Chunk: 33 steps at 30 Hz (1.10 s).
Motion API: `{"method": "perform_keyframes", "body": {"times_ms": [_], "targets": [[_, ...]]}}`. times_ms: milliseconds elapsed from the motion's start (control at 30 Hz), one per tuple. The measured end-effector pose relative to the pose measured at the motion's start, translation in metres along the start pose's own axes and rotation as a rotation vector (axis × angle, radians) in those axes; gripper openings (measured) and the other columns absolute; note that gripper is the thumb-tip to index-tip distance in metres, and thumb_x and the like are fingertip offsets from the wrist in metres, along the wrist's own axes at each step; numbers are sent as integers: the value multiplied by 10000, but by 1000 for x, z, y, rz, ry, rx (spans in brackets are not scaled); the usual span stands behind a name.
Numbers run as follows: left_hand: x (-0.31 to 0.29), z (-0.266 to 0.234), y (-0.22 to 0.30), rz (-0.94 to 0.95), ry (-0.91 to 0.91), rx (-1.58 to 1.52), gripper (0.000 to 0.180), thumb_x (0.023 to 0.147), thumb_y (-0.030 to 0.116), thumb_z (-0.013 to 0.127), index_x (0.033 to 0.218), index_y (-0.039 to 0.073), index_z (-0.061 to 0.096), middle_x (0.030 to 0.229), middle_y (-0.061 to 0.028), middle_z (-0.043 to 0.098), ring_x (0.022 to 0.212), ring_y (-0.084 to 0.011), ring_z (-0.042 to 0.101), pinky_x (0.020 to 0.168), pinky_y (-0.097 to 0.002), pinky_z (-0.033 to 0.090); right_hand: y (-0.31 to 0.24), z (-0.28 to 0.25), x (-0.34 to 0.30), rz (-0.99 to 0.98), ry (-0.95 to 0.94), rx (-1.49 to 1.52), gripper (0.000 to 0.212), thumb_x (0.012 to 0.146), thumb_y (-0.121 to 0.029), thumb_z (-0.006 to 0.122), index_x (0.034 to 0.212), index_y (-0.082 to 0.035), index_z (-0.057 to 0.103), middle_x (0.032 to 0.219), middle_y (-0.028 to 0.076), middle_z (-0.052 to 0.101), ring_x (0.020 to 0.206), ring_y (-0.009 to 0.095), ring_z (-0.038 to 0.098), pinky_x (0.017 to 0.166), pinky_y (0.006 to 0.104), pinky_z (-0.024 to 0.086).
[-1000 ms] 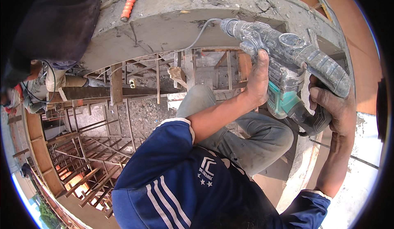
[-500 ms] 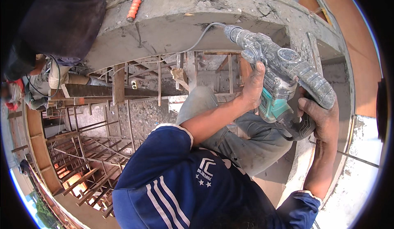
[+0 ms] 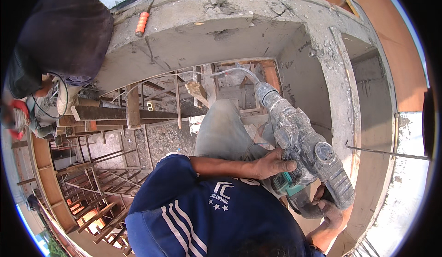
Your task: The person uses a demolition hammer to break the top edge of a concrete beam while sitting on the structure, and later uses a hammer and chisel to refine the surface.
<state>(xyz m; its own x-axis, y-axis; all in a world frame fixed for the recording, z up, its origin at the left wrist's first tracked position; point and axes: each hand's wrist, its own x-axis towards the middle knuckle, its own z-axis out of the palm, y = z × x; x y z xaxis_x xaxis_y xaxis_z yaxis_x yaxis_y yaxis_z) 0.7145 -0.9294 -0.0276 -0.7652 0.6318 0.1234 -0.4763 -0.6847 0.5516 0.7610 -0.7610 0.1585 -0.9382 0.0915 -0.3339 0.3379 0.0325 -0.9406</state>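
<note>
A dusty grey and teal rotary hammer [image 3: 301,142] slants across the right of the view, low and close to my body. My left hand [image 3: 275,165] supports its body beside the teal casing, thumb stretched along it. My right hand [image 3: 329,211] is wrapped round the rear handle; part of its fingers is hidden behind the tool. The hammer's narrow end points up and left, away from me. A pale thin line meets that end; whether it is a bit or a cable behind, I cannot tell. My bent knee [image 3: 218,123] is just left of the tool.
A chipped concrete beam [image 3: 184,22] curves across the top, bearing an orange ribbed-handled tool [image 3: 142,24]. A steel rod [image 3: 386,153] sticks out at the right. Below left, timber props [image 3: 92,174] stand in a deep drop. Another person in dark clothing [image 3: 69,26] is at upper left.
Both hands have brought the rotary hammer down and closer to my body, its narrow end leaving the beam's face. My right forearm has dropped lower and bent in.
</note>
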Motion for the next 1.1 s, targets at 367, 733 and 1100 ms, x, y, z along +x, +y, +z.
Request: {"method": "perform_keyframes", "body": {"times_ms": [367,733,1100], "targets": [[24,49,41,-181,-107,-566,664,950,527,538,1435,90,414,1384,-88,537,1289,-234,506,1109,-423,380,-64,7,76,164,-213,30,504,712,-191,684,1095,114,566,771,112,593,544,151,571,433,244,506],[-1,-72,31,81,117,159,637,849,353,754,1319,-2,513,1225,-87,608,1139,-197,559,1002,-346,440,60,35,19,-200,-175,-45,300,719,13,689,1012,45,637,834,63,664,731,132,630,665,265,502],[-36,-90,36,57,223,352,868,749,428,827,1377,-37,450,1272,-99,595,1151,-208,571,1000,-370,451,107,55,13,-250,-166,-190,228,721,2,653,947,29,649,812,82,687,727,168,661,700,297,516]]}}
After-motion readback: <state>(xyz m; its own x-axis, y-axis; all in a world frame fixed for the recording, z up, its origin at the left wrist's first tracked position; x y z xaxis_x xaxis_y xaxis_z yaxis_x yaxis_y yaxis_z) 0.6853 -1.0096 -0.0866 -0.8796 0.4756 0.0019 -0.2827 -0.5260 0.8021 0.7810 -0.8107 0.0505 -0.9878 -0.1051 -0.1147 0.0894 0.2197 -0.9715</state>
